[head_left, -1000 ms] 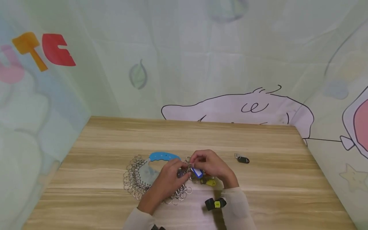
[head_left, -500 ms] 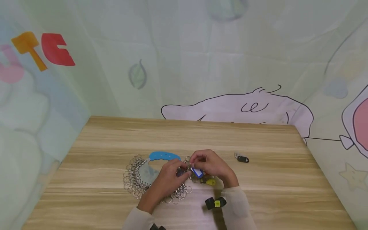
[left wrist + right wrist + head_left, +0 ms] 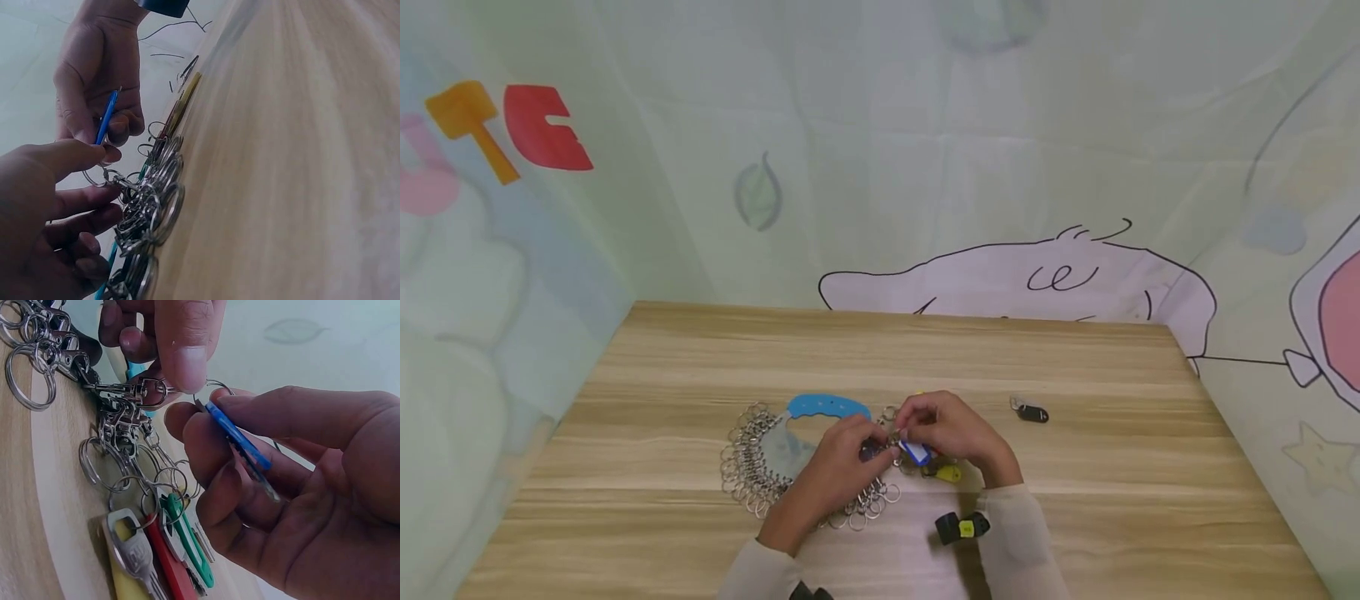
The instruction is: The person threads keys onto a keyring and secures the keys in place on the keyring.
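Note:
My left hand pinches a metal key ring between thumb and fingers, beside a swivel clip. In my right hand a blue key tag with a white label is pinched, a key lying against it. Tag and ring meet at the fingertips; whether the tag is threaded on the ring cannot be told. The ring belongs to a large key holder with a blue handle and several clips and rings around its edge, partly hidden under my left hand.
A yellow key tag, a red tag and a green tag with keys hang from nearby rings. Farther right on the wooden table lies a black key tag with its key. A printed cloth wall stands behind.
Both hands stay nearly in place with the ring and the blue tag; only slight finger movement shows. The whole head view shifts a little.

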`<state>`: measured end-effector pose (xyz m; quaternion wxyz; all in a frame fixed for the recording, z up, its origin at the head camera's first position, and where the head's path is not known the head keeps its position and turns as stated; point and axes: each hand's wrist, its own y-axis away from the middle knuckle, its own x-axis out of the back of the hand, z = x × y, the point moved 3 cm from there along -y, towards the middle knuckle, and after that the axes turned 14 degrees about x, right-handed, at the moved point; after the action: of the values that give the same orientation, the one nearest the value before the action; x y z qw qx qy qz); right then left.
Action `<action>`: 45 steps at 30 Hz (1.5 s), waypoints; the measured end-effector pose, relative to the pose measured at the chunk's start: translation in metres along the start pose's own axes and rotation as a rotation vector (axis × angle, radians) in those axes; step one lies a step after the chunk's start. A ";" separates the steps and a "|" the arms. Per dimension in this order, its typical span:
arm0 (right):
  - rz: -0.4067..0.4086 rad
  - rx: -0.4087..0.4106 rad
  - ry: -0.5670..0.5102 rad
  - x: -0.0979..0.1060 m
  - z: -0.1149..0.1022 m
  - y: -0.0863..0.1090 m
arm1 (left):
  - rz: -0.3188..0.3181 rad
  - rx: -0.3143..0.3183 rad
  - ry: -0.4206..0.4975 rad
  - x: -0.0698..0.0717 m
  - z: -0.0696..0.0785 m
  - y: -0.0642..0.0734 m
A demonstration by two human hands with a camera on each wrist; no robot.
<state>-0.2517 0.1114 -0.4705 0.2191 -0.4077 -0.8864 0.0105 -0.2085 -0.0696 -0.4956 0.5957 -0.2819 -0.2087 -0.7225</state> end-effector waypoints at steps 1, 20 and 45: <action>-0.001 0.000 0.005 0.000 -0.001 0.000 | 0.001 0.001 -0.001 0.000 0.000 0.000; -0.034 0.042 0.016 -0.003 0.001 0.000 | -0.003 -0.009 -0.030 0.002 0.000 0.003; -0.019 -0.036 0.019 -0.002 0.001 -0.001 | 0.080 -0.065 -0.007 -0.002 0.002 0.002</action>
<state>-0.2517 0.1091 -0.4718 0.2200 -0.4033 -0.8882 -0.0112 -0.2054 -0.0670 -0.4957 0.6139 -0.3115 -0.1759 -0.7037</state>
